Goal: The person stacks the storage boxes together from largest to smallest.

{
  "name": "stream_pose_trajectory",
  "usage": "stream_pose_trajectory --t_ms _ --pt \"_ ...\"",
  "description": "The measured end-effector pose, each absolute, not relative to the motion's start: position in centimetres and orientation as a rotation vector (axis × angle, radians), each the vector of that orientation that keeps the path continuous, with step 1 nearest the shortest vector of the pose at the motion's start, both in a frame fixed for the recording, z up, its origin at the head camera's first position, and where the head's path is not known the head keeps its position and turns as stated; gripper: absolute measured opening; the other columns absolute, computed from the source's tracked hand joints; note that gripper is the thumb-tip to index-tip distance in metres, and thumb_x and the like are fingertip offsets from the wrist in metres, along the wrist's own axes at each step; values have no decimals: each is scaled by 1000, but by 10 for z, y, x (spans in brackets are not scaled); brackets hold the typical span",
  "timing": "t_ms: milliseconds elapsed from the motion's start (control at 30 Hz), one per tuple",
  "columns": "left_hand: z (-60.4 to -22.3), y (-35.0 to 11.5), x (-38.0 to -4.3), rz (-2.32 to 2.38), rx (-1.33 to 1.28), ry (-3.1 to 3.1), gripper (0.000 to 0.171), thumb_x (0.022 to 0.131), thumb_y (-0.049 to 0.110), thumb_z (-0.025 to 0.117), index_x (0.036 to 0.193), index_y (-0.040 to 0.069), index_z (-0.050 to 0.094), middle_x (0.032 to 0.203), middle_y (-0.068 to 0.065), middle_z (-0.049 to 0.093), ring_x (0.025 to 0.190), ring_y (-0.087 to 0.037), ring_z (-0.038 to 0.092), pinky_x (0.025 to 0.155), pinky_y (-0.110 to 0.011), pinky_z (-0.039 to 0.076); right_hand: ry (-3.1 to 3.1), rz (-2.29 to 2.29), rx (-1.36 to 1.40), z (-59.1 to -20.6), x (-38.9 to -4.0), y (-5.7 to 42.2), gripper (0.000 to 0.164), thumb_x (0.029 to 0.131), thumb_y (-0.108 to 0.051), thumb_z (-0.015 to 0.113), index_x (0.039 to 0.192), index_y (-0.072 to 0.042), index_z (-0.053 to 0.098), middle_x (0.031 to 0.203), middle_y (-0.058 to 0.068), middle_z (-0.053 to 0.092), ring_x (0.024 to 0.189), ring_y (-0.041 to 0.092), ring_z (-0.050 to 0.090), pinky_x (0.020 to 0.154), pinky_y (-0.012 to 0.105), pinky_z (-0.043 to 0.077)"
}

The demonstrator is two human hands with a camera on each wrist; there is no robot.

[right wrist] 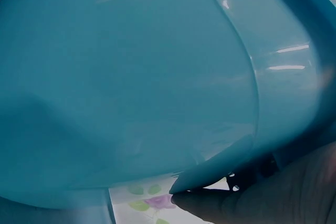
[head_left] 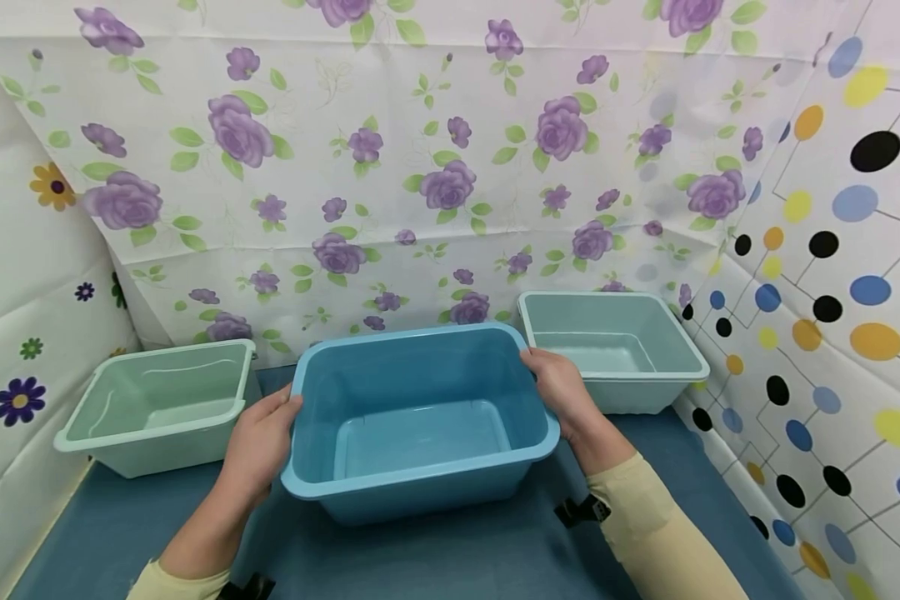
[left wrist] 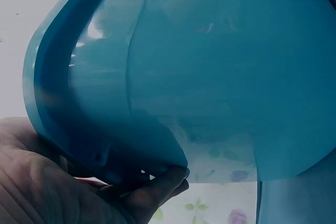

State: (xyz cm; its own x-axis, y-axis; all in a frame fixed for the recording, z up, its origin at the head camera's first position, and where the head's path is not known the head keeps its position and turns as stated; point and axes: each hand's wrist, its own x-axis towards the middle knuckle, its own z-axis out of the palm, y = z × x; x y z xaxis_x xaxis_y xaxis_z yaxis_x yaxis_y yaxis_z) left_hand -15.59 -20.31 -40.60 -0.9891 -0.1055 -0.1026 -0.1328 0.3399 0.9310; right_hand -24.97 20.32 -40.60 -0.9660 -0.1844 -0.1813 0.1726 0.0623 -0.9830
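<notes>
A blue plastic basin [head_left: 420, 437] with a wide rim is held between both hands, tilted a little toward me, and its inside looks bare. My left hand [head_left: 261, 442] grips the rim at its left end, thumb over the top and fingers underneath. At the opposite end my right hand [head_left: 562, 387] grips the rim the same way. Both wrist views are filled by the basin's outer wall, with the left fingers [left wrist: 157, 190] and the right fingers [right wrist: 210, 203] curled under the rim.
A pale green basin [head_left: 183, 446] stands on the blue table [head_left: 420, 558] at the left. Another pale green basin [head_left: 630, 392] stands at the back right. Flowered sheeting [head_left: 390, 183] hangs behind, and dotted sheeting [head_left: 832, 350] closes the right side.
</notes>
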Motion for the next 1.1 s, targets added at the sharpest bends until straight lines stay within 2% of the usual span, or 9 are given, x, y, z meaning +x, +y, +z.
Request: stream_pose_trajectory --t_ms 333,600,700,833,1100 --pt "-409 -202 -154 1769 -219 2564 60 124 31 34 173 -2 29 177 -26 34 156 -44 46 119 -61 48 2102 -1983 -11 -407 -244 204 62 122 -32 42 173 1 32 178 22 33 161 41 36 128 63 36" --pt "-409 -202 -153 1759 -217 2571 60 124 31 34 174 -1 29 175 -26 37 152 -42 50 113 -52 54 2102 -1979 -18 -407 -243 205 63 122 -33 41 174 1 31 178 23 33 161 42 36 127 64 36" --pt "-409 -202 -152 1758 -214 2571 60 124 31 34 174 -2 29 175 -27 37 152 -42 50 113 -52 54 2105 -1975 -8 -407 -243 206 63 122 -34 42 174 1 31 178 22 32 161 42 36 127 64 36" --pt "-409 -201 -151 1769 -207 2566 60 124 31 35 173 -2 28 176 -27 35 155 -43 47 118 -59 49 2101 -1978 -5 -407 -242 206 63 122 -34 42 174 0 31 179 22 32 161 42 36 127 65 35" --pt "-408 -200 -151 1765 -203 2565 60 124 32 35 174 -2 28 177 -27 34 156 -44 45 120 -60 47 2119 -1967 -4 -409 -242 208 64 122 -34 43 174 0 29 179 22 30 162 43 35 127 64 36"
